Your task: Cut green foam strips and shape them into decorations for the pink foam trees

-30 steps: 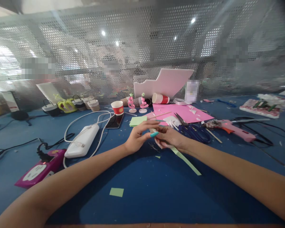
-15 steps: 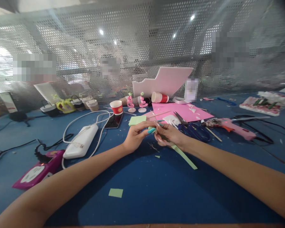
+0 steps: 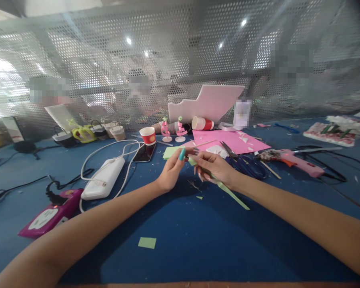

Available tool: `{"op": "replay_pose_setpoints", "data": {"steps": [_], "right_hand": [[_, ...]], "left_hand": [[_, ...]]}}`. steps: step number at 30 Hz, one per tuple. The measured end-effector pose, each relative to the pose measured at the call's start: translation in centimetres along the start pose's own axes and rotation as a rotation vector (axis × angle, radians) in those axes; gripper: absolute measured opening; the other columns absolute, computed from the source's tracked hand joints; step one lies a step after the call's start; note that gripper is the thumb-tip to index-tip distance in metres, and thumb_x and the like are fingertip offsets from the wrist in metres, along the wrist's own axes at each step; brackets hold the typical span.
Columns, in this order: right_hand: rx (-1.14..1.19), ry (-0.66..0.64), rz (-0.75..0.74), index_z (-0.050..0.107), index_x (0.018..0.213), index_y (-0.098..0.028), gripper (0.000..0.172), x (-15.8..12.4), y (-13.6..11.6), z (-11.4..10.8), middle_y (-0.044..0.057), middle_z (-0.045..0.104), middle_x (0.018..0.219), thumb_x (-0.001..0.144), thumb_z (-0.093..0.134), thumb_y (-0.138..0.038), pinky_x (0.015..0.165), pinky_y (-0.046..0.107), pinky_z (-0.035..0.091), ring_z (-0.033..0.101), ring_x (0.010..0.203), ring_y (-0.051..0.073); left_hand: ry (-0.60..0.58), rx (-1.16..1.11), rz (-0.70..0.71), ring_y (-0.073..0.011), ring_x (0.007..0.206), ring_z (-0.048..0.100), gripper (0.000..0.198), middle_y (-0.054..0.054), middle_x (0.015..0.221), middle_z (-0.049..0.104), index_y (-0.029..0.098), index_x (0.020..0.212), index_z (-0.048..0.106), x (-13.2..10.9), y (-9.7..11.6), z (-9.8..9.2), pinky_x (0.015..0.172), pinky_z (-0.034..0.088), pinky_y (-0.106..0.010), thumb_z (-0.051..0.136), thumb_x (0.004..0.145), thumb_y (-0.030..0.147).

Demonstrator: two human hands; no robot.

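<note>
Over the blue table my right hand (image 3: 217,168) pinches a light green paper strip (image 3: 234,197). The strip's near end trails down past my wrist, and its folded or rolled tip (image 3: 192,161) shows at my fingertips. My left hand (image 3: 171,170) is beside that tip, thumb raised off the paper and fingers stretched toward my right fingers. Whether those left fingers touch the strip is hard to see. Behind my left hand lies a green paper piece (image 3: 171,152). A small green rectangle (image 3: 147,242) and a tiny green scrap (image 3: 199,197) lie nearer me.
Dark blue scissors (image 3: 246,166), pink card (image 3: 228,141) and a pink glue gun (image 3: 303,162) lie to the right. Leftward are a white power bank (image 3: 103,180) with cable, a phone (image 3: 145,153), a paper cup (image 3: 148,136) and a purple power strip (image 3: 52,216). Mesh stands behind.
My left thumb has lifted off the green strip and now points up. My left hand has shifted slightly away from the strip's tip, which my right hand keeps hold of.
</note>
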State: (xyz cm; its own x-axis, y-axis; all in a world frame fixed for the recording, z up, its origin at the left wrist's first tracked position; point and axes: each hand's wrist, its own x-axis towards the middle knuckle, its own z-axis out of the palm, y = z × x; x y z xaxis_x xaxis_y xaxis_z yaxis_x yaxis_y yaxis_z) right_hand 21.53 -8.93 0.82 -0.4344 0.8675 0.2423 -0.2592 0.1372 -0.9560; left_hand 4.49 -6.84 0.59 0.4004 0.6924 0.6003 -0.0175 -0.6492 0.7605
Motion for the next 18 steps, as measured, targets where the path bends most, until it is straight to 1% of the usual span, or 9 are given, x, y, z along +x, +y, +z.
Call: {"op": "replay_pose_setpoints", "data": {"steps": [2,3,4,6,9,12,18], "right_hand": [[-0.065,0.016,-0.025,0.05,0.068,-0.018,0.032,-0.14,-0.03,0.08,-0.006,0.058,0.051,0.079,0.063,-0.046,0.026,0.014,0.027,0.044,0.029,0.003],[-0.098,0.022,-0.03,0.049,0.068,-0.018,0.033,-0.21,-0.03,0.12,-0.006,0.057,0.05,0.079,0.063,-0.047,0.026,0.014,0.027,0.043,0.028,0.003],[-0.127,0.025,-0.033,0.049,0.067,-0.018,0.034,-0.27,-0.01,0.16,-0.007,0.056,0.05,0.078,0.062,-0.047,0.025,0.014,0.027,0.043,0.028,0.003],[-0.173,0.025,-0.035,0.048,0.067,-0.018,0.035,-0.34,0.06,0.22,-0.007,0.054,0.049,0.079,0.062,-0.048,0.026,0.014,0.027,0.042,0.028,0.003],[-0.214,0.022,-0.037,0.048,0.067,-0.018,0.036,-0.33,0.27,0.23,-0.007,0.054,0.05,0.079,0.061,-0.049,0.026,0.014,0.027,0.043,0.028,0.003],[-0.226,0.029,-0.028,0.048,0.069,-0.018,0.036,-0.29,0.46,0.25,-0.006,0.055,0.052,0.081,0.058,-0.051,0.026,0.015,0.028,0.044,0.029,0.003],[-0.236,0.072,0.006,0.047,0.07,-0.019,0.038,-0.43,0.36,0.45,-0.006,0.053,0.051,0.084,0.051,-0.054,0.026,0.016,0.028,0.044,0.029,0.004]], "left_hand": [[0.054,0.042,-0.005,-0.0148,0.078,0.055,0.047,-0.006,0.085,0.06,0.016,0.09,0.059,-0.05,-0.41,-0.03,0.071,0.045,-0.028,0.036,0.087,0.056],[0.053,0.075,-0.013,-0.0127,0.07,0.051,0.047,-0.003,0.076,0.056,0.016,0.081,0.056,-0.05,-0.56,-0.03,0.066,0.043,-0.027,0.034,0.088,0.057],[0.029,0.112,-0.028,-0.0111,0.064,0.047,0.047,-0.001,0.069,0.052,0.015,0.074,0.052,-0.05,-0.67,-0.01,0.062,0.04,-0.025,0.033,0.088,0.056],[-0.044,0.182,-0.066,-0.0093,0.058,0.04,0.048,0.001,0.061,0.044,0.016,0.067,0.047,-0.03,-0.7,0.07,0.056,0.035,-0.024,0.033,0.089,0.055],[-0.088,0.244,-0.094,-0.0082,0.055,0.035,0.046,0.003,0.058,0.041,0.016,0.065,0.044,-0.02,-0.49,0.24,0.052,0.03,-0.023,0.032,0.09,0.052],[-0.092,0.255,-0.087,-0.0083,0.055,0.035,0.044,0.003,0.059,0.041,0.016,0.067,0.044,-0.03,-0.27,0.32,0.051,0.029,-0.023,0.032,0.09,0.051],[-0.054,0.307,-0.085,-0.0082,0.053,0.033,0.041,0.005,0.056,0.036,0.017,0.064,0.04,-0.01,-0.09,0.3,0.052,0.028,-0.023,0.036,0.09,0.048]]}}
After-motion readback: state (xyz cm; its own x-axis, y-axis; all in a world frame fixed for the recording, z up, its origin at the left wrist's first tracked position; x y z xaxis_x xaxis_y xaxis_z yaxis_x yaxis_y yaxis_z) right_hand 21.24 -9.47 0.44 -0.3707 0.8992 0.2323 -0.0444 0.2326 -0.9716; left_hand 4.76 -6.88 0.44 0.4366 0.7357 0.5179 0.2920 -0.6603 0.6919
